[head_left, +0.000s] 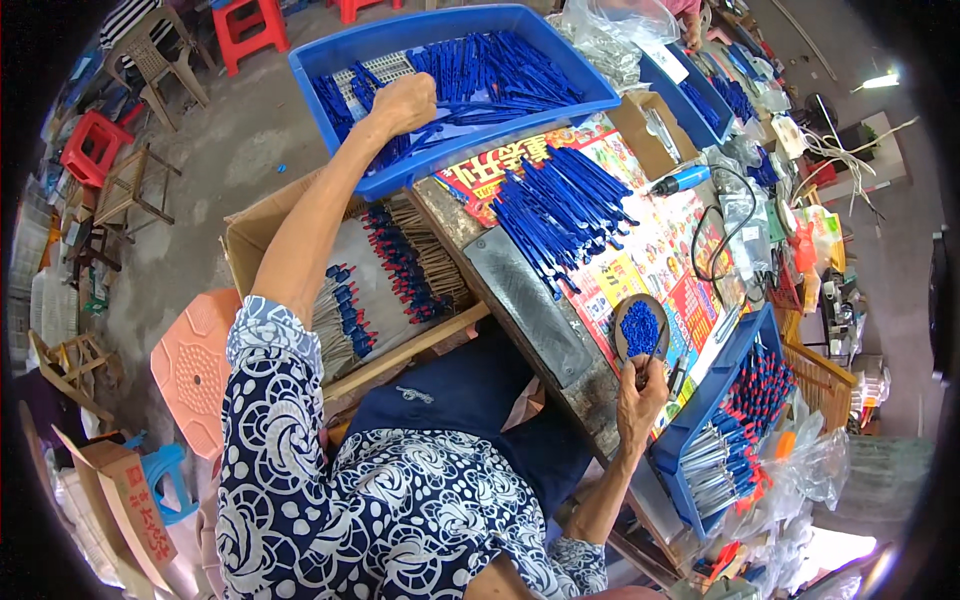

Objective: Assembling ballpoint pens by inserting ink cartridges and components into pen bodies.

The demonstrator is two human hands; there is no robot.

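Observation:
My left hand (405, 103) is closed in a fist over the near side of a large blue plastic tray (400, 176). Long slim blue pen barrels (490, 65) fill much of this tray; whatever the fist holds is hidden. My right hand (643, 395) has thumb and fingers pinched together at the near rim of a small round dish (652, 303). Tiny blue pieces (639, 328) lie heaped in the dish; I cannot make out what those fingers grip. Between the hands, a fanned pile of blue pen barrels (560, 210) rests on printed paper on the table.
A grey metal plate (530, 305) lies along the table's near edge. At right stands a blue bin (715, 410) of pens with red-and-blue ends. An open carton (245, 240) with bundled pens is below left. A blue-handled tool (682, 180) trails a black cord.

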